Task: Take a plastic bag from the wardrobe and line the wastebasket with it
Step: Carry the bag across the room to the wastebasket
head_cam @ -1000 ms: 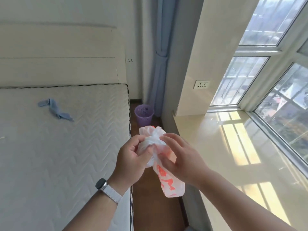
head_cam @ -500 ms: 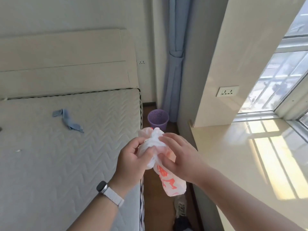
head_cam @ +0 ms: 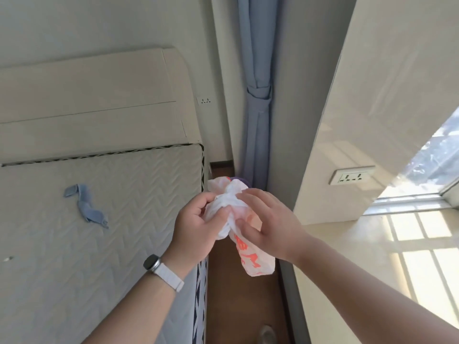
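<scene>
A white plastic bag [head_cam: 255, 260] with orange print hangs bunched and knotted between both hands at the middle of the view. My left hand [head_cam: 196, 227], with a white watch on its wrist, pinches the knot from the left. My right hand [head_cam: 268, 224] grips the bag's twisted top from the right. Only a sliver of the purple wastebasket [head_cam: 242, 180] shows on the floor behind the bag, at the foot of the curtain; the rest is hidden by the bag.
A bare quilted mattress [head_cam: 99, 219] with a blue cloth strip [head_cam: 87, 209] lies on the left. A narrow wooden floor aisle [head_cam: 238, 306] runs between bed and window ledge [head_cam: 372, 256]. A tied blue curtain [head_cam: 257, 108] hangs in the corner.
The view has moved forward along the aisle; the wastebasket is closer and now mostly hidden behind the bag. Both hands keep the same grip on the bag's knot.
</scene>
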